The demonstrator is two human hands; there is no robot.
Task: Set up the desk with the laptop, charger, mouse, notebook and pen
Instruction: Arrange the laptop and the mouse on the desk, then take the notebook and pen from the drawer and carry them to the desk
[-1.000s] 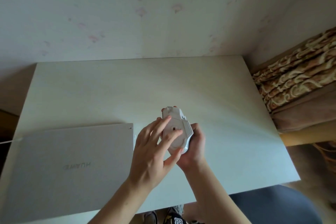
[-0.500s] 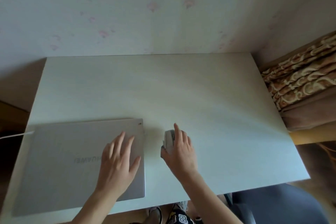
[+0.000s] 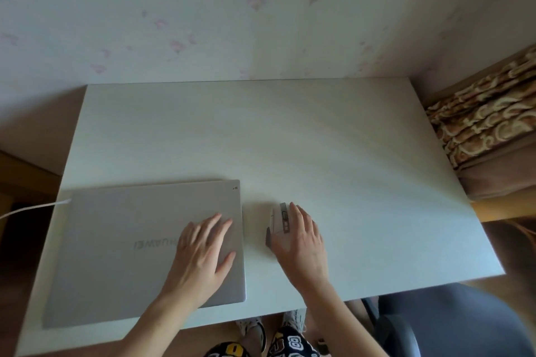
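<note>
A closed silver laptop [image 3: 116, 246] lies at the front left of the white desk [image 3: 290, 136]. A white charger cable [image 3: 32, 207] runs off its left edge. My left hand [image 3: 203, 255] rests flat on the lid's right part, fingers spread, holding nothing. A white mouse [image 3: 280, 222] sits upright on the desk just right of the laptop. My right hand [image 3: 304, 243] lies over the mouse's right side and rear, fingers on top of it. No notebook or pen is in view.
A pale wall runs along the desk's far edge. A patterned brown cushion or sofa [image 3: 487, 124] stands off the right edge. A dark grey chair [image 3: 452, 324] is at the lower right, beside my knees.
The mouse was held upside down above the desk in both hands; now it sits upright on the desk under my right hand. My left hand has moved onto the laptop lid.
</note>
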